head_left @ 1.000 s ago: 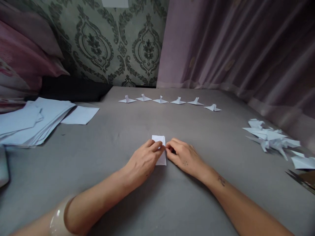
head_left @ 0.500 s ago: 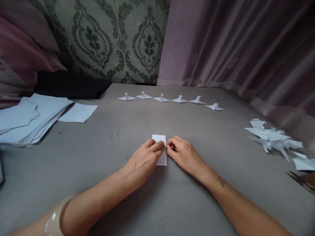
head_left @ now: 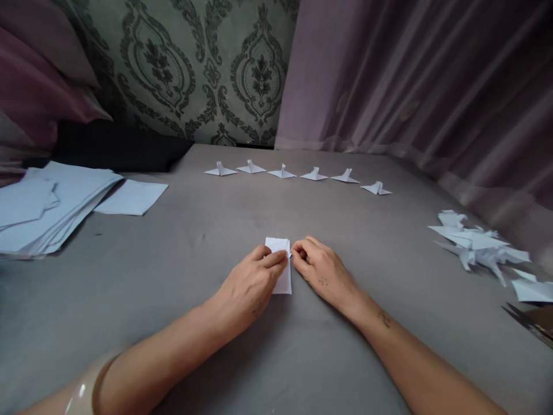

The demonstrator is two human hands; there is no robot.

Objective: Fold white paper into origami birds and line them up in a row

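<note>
1. Damask-patterned wallpaper (head_left: 211, 75) behind, mauve curtain (head_left: 367, 69) along the right. Grey surface (head_left: 207, 230) below; tabletop or bed, I cannot tell.
2. Worked piece: a small folded strip of white paper (head_left: 283, 282), lying flat right in front of me, long side running away from me. Tiny paper point (head_left: 290, 255) juts from its right edge.
3. My left hand (head_left: 250, 282) lies over the strip, fingers close together, fingertips down on the paper near that edge. Its thumb is hidden; cannot tell whether it grips anything.
4. My right hand (head_left: 321, 268) is curled just beside the same edge, thumb and forefinger drawn near each other at the point. Cannot tell whether they pinch it.
5. Step in hand, as I judge it: a fine fold at the edge, left hand steadying, right hand working the point. Next move calls for a light fingertip grip and an unmoving strip.
6. Far side: six folded paper birds (head_left: 282, 172) in a slightly curved row.
7. Right: a heap of folded white paper shapes (head_left: 477, 239); nearer me, dark blades (head_left: 521, 318), probably scissors, partly out of view.
8. Left: a stack of white sheets (head_left: 71, 199), black cloth (head_left: 116, 147) behind.
</note>
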